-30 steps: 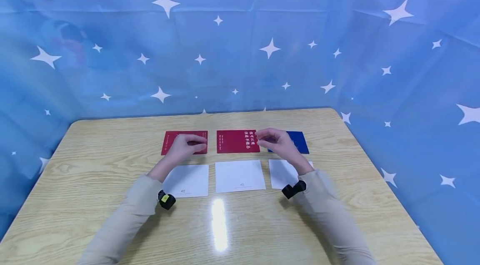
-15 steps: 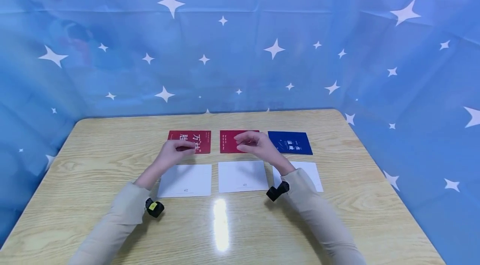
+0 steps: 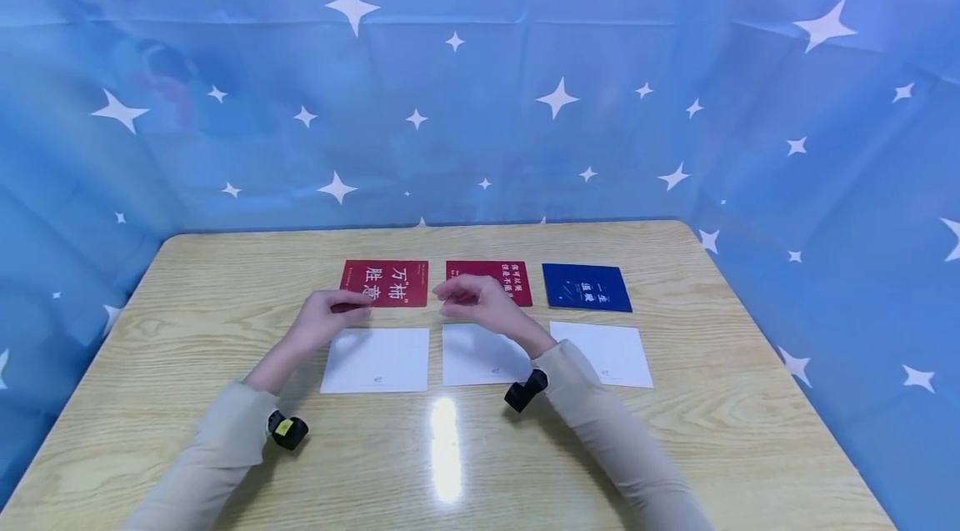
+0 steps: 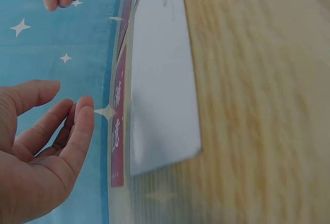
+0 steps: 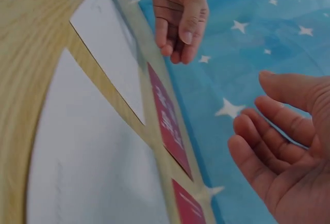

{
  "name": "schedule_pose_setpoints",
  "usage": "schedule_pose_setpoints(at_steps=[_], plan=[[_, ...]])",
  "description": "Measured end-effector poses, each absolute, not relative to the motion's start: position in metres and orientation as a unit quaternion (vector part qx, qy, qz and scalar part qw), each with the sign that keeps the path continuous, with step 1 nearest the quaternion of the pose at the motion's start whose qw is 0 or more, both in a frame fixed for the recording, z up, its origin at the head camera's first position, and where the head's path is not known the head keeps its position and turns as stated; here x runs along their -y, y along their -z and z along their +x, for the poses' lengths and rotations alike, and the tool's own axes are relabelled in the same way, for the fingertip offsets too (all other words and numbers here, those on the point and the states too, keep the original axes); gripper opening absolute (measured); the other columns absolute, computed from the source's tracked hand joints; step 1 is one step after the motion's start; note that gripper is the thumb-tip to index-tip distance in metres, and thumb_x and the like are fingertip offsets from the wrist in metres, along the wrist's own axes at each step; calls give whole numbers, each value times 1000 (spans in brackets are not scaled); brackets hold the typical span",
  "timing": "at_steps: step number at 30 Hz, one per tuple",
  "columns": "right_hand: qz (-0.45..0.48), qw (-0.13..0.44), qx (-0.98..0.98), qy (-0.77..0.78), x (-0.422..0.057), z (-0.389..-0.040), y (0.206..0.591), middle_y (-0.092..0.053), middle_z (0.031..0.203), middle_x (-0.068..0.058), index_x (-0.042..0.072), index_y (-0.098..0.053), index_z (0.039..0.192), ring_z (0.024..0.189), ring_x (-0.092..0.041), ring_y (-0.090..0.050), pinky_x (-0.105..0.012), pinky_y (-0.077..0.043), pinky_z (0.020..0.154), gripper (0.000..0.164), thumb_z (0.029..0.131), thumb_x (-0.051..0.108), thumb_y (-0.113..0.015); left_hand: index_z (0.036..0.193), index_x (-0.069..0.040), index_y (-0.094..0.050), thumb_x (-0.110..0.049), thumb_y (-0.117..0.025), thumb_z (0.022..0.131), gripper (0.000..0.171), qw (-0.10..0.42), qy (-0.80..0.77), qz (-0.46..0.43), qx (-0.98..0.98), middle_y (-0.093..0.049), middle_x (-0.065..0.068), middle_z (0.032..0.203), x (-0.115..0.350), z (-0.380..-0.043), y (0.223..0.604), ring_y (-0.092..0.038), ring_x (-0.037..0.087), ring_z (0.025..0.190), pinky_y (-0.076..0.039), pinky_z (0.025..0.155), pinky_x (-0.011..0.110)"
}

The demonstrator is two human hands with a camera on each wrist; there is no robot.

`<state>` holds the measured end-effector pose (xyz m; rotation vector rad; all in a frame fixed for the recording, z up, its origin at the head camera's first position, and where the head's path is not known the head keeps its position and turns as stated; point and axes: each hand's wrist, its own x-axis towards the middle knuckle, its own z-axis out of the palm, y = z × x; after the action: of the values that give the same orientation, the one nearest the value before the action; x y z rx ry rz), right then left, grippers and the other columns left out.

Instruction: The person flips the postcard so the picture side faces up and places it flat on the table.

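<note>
Six flat cards would be two rows: in the head view, a left red card point(image 3: 393, 277), a middle red card point(image 3: 517, 285) and a blue card point(image 3: 587, 288) lie at the back. In front lie a left white card point(image 3: 382, 364), a middle white card point(image 3: 480, 360) and a right white card point(image 3: 611, 352). My left hand point(image 3: 322, 318) hovers by the left red card's near corner, fingers loosely bent around nothing. Above the middle pair, my right hand point(image 3: 483, 306) hides part of the middle red card; its fingers point(image 5: 263, 141) are relaxed, with nothing held.
The cards lie on a wood-grain table point(image 3: 187, 323). A blue curtain point(image 3: 465, 147) with white stars hangs behind it and at both sides. Light glares off the table point(image 3: 445, 448) in front of the middle white card.
Both hands have moved left and slightly toward me, the right one from beside the blue card to over the middle cards. Both red cards' lettering and the blue card show more; the cards lie unmoved.
</note>
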<state>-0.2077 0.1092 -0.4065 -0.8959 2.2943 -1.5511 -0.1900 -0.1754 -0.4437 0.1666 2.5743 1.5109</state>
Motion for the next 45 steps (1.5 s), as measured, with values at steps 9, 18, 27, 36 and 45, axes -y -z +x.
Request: schedule_pose_setpoints(at_steps=[9, 18, 27, 36, 45], plan=[[-317, 148, -778, 522, -86, -212, 435, -60, 110, -26, -10, -59, 115, 92, -28, -59, -33, -51, 83, 34, 83, -2, -67, 114, 4, -64, -12, -65, 88, 31, 68, -509, 42, -857, -62, 20, 114, 190, -182, 448, -59, 28, 98, -50, 72, 25], [-309, 145, -815, 468, -72, -211, 453, -62, 110, -15, -2, -60, 117, 97, -26, -58, -28, -49, 82, 44, 78, 10, -76, 112, 9, -62, -6, -66, 85, 31, 53, -513, 39, -856, -63, 22, 106, 203, -173, 452, -60, 20, 88, -51, 70, 21], [-315, 135, -852, 396, -65, -207, 457, -60, 104, -8, 2, -61, 117, 93, -19, -55, -21, -47, 77, 49, 73, 13, -81, 111, 15, -58, -3, -70, 78, 39, 77, -509, 43, -856, -63, 21, 97, 212, -171, 457, -56, 10, 79, -48, 66, 19], [-319, 126, -880, 329, -58, -205, 455, -58, 109, -6, 4, -62, 115, 96, -17, -52, -25, -45, 84, 50, 71, 15, -82, 104, 11, -62, -2, -74, 73, 36, 65, -449, 47, -890, -62, 13, 87, 208, -170, 458, -53, 17, 75, -45, 62, 22], [-289, 134, -908, 273, -52, -204, 451, -60, 100, -2, 6, -64, 110, 91, -13, -52, -23, -45, 82, 46, 71, 19, -83, 96, 8, -62, 0, -74, 71, 28, 63, -419, 46, -904, -59, 11, 83, 203, -170, 455, -52, 18, 73, -44, 61, 23]])
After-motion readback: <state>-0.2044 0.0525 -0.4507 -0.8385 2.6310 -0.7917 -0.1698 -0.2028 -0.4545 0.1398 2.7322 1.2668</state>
